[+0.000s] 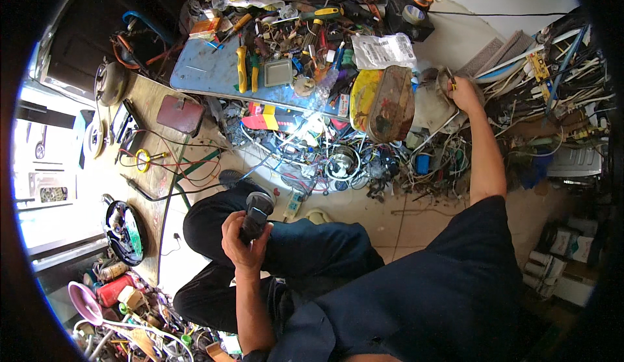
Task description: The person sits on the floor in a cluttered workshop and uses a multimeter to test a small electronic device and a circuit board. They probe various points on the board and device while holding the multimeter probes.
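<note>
My left hand (pixel 244 245), above my lap, is closed round a black handheld device (pixel 256 217) with a round grey head and a small shiny panel. Its exact kind cannot be made out. My right arm stretches far out to the right. There my right hand (pixel 463 95) is closed at a dusty, round, pale container (pixel 434 102). A thin dark and yellowish thing shows at its fingertips, too small to name. Left of that container a worn brown oblong lid or case (pixel 391 105) leans against a yellow one (pixel 365 98).
A blue bench top (pixel 208 69) holds several screwdrivers, pliers and loose parts. Tangled wires (pixel 338 160) cover the floor below it. Cables and strips (pixel 552 82) pile up at the right. On the left, a wooden table (pixel 162 212) carries a brown pouch (pixel 180 114) and a round black housing (pixel 125 232).
</note>
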`<state>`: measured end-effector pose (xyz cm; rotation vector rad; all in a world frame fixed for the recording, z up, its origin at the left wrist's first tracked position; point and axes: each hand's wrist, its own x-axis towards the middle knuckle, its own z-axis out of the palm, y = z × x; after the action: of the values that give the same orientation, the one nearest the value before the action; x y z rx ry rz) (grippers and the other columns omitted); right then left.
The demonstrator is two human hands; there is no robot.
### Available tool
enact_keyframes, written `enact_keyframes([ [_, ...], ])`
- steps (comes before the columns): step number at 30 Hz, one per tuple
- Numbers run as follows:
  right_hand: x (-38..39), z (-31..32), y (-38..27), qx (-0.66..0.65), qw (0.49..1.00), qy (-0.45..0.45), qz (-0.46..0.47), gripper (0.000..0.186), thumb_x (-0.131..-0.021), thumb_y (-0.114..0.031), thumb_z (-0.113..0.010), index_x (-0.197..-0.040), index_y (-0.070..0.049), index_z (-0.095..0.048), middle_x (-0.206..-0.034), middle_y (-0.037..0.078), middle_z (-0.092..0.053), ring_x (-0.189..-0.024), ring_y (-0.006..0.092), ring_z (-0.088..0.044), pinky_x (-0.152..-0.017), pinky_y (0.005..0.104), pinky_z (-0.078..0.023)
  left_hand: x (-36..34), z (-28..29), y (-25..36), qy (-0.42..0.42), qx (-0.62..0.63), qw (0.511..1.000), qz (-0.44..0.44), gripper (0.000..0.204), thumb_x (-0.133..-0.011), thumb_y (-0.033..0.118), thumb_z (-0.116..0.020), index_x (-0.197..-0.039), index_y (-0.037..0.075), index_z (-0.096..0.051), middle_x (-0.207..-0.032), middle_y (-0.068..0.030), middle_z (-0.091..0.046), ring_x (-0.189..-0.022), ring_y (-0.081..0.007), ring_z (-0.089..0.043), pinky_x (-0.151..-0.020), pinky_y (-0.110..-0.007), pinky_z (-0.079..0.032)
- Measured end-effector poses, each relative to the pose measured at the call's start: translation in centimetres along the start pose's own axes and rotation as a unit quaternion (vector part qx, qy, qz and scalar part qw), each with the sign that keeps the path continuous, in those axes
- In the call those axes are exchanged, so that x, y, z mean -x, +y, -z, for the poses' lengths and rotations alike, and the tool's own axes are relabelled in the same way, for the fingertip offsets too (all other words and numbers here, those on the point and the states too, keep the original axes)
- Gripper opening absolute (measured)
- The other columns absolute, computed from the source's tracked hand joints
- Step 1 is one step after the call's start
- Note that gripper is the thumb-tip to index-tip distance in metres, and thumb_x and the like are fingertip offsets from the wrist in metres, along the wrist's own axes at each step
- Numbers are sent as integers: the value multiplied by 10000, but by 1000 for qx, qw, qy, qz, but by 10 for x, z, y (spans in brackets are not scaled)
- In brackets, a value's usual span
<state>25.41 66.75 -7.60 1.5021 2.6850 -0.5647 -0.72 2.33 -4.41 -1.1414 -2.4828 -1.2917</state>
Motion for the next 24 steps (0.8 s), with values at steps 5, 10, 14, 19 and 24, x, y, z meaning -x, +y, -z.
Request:
enact_keyframes([
  [5, -6, -7, 7, -114, 993, 12, -14, 87, -888, -13, -609, -971, -14, -582, -882, 133, -618, -829, 277, -561, -796, 419, -463, 2, 2, -4, 7, 1, 1000, -9, 637, -670, 97, -929, -1179, 59, -548, -1136, -192, -673, -990, -358, -674, -845, -415, -552],
  [10, -6, -28, 38, -269, 960, 25, -77, 38, -925, -4, -604, -938, -38, -594, -908, 71, -606, -834, 212, -551, -766, 360, -459, -1, 1, -5, 17, 4, 999, -31, 659, -662, 130, -946, -1187, 52, -555, -1132, -207, -678, -968, -379, -679, -805, -421, -564],
  [14, 1, -30, 23, -363, 901, 113, -208, 120, -1015, -108, -594, -1126, -61, -586, -982, 95, -676, -878, 238, -652, -789, 414, -529, 10, 5, -12, 27, 1, 999, -23, 697, -674, 121, -944, -1240, 57, -543, -1165, -216, -669, -1032, -383, -663, -874, -441, -546],
  [19, 11, -4, 6, 164, 953, 16, -252, 544, -1025, -494, -560, -1381, -86, -606, -1365, 159, -628, -1084, 343, -681, -864, 498, -576, 15, 5, -19, 31, 7, 999, -30, 718, -697, 110, -935, -1280, 68, -520, -1176, -214, -661, -1041, -377, -660, -879, -443, -548],
  [24, 12, 4, -1, 404, 898, -119, -125, 313, -981, -353, -662, -1159, -112, -751, -1258, 139, -697, -1007, 336, -712, -841, 492, -583, 10, 1, -18, 27, 6, 998, -50, 721, -706, 136, -935, -1287, 71, -512, -1171, -212, -664, -1026, -381, -665, -870, -441, -548],
])
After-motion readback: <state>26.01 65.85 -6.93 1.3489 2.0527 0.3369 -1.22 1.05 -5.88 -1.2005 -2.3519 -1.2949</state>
